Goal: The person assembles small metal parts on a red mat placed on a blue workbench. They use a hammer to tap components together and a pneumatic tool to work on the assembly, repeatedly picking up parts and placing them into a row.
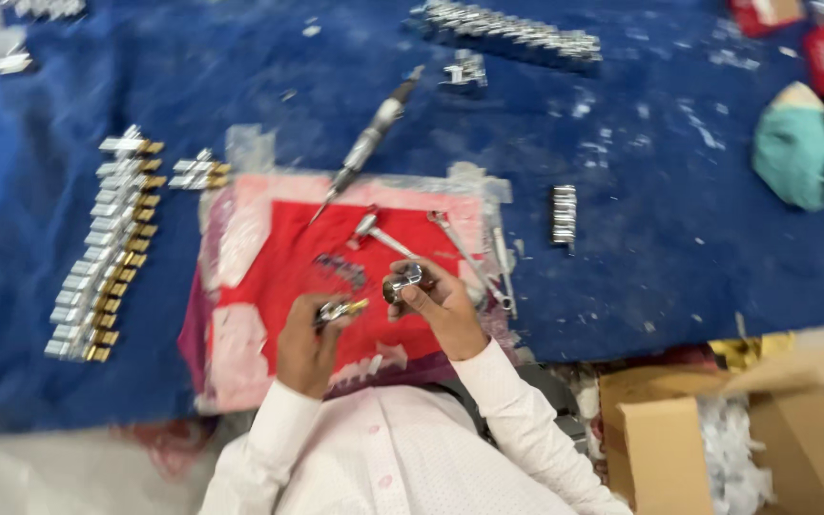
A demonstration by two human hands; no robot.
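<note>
My left hand grips a small silver and brass lock cylinder over a red mat. Just to the right, my right hand holds a short shiny metal barrel part. The two parts are a little apart. Beyond my hands a small hammer, a wrench and a few dark small parts lie on the mat. I wear a pale long-sleeved shirt.
A blue cloth covers the table. A long row of silver and brass cylinders lies at the left. A powered screwdriver lies beyond the mat. More metal parts sit far back. An open cardboard box stands at the lower right.
</note>
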